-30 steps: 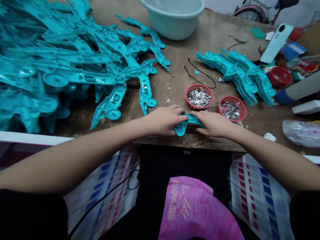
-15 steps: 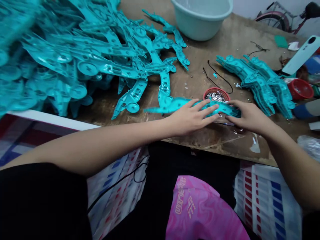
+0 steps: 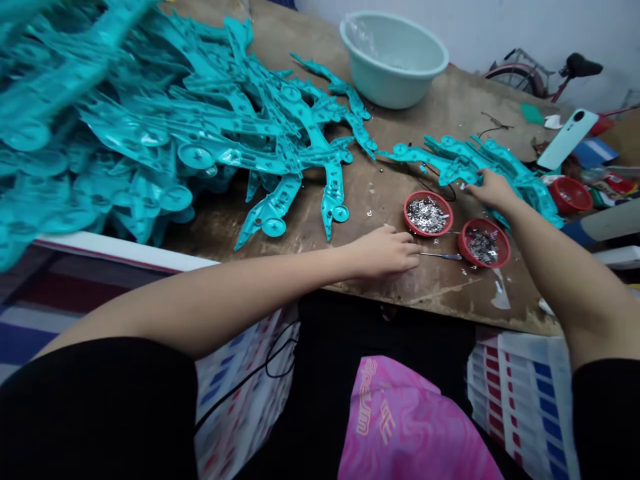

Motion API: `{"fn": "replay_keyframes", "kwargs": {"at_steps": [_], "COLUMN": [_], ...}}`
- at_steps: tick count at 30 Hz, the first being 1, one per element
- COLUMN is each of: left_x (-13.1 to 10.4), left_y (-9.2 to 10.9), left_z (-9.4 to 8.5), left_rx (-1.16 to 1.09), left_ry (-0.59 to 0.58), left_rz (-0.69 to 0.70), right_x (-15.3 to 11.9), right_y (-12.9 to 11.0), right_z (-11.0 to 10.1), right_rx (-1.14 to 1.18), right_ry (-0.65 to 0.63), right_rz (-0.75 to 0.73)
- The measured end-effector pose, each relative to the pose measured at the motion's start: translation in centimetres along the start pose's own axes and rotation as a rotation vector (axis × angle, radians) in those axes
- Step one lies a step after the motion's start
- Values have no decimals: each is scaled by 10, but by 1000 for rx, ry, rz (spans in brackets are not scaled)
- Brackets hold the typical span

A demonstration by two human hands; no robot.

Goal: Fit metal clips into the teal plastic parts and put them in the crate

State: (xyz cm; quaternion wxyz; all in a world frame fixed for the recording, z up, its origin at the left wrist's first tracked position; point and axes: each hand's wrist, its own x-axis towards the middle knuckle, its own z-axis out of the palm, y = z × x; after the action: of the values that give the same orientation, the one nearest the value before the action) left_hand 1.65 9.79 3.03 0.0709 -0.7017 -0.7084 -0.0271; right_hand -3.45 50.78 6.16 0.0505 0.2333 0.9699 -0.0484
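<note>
My right hand (image 3: 493, 192) grips one end of a teal plastic hanger part (image 3: 420, 157), beside similar teal parts (image 3: 520, 175) at the right. My left hand (image 3: 387, 252) lies low near the table's front edge, its fingers bent and near together, at the tip of a thin metal tool (image 3: 443, 256); whether it holds the tool is unclear. Two red baskets stand between my hands: one (image 3: 429, 213) with small silvery metal pieces, the other (image 3: 485, 243) with darker metal pieces.
A big heap of teal parts (image 3: 200, 127) covers the left of the table (image 3: 390, 183). A pale basin (image 3: 395, 60) stands at the back. At the right are a phone (image 3: 567, 140) and another red basket (image 3: 571, 195). A black cord lies behind the silvery pieces.
My right hand has moved away and to the right with the teal part. My left hand has let go of that part and lowered. Both baskets of metal pieces now show fully.
</note>
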Motion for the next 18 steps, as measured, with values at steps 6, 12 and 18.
{"fn": "replay_keyframes", "kwargs": {"at_steps": [6,12,18], "left_x": [3,9,17], "left_y": [3,5,10], "left_z": [0,-11,0], "left_rx": [-46,-97,-179], "left_ry": [30,33,19], "left_rz": [19,5,49], "right_x": [23,15,-2], "right_y": [-8,-40,-165], "right_z": [34,18,0], "right_rx": [-140,-269,-154], "right_ry": [-89,-74,36], "right_rz": [74,86,-233]}}
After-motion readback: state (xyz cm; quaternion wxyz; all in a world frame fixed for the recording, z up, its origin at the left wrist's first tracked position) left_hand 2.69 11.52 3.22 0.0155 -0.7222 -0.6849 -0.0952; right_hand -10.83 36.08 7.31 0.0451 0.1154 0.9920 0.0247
